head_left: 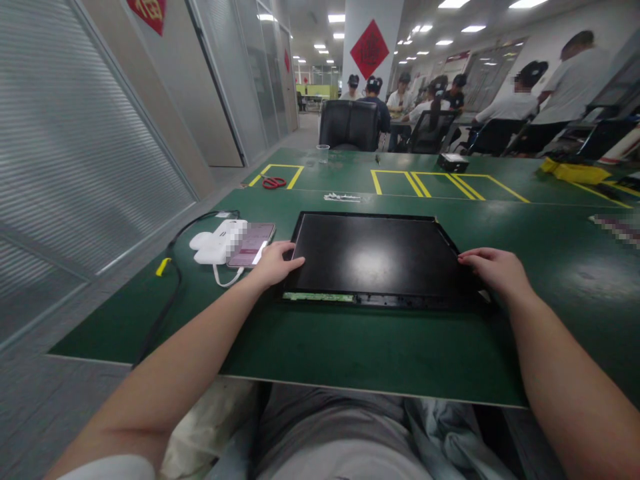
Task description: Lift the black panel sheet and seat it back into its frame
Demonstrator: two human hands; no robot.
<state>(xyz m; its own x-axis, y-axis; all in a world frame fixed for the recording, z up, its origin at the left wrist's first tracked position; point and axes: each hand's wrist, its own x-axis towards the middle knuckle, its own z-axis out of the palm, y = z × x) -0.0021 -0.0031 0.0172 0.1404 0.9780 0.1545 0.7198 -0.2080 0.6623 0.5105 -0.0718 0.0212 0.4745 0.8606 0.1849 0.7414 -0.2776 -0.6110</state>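
Note:
A black flat display panel (373,257) lies on the green table in front of me, with a green circuit strip (319,297) along the left part of its near edge. My left hand (274,264) grips the panel's left edge, its thumb resting on the front face and the fingers at the side. At the right edge, my right hand (495,268) pinches the frame between thumb and fingertips. The undersides of both grips are hidden.
Left of the panel are a phone (255,243), a white device (220,241) and a black cable (175,287). Farther back lie red scissors (274,183), small white pieces (342,197), a plastic cup (323,154) and a black box (453,162). Several people sit beyond the table (380,353).

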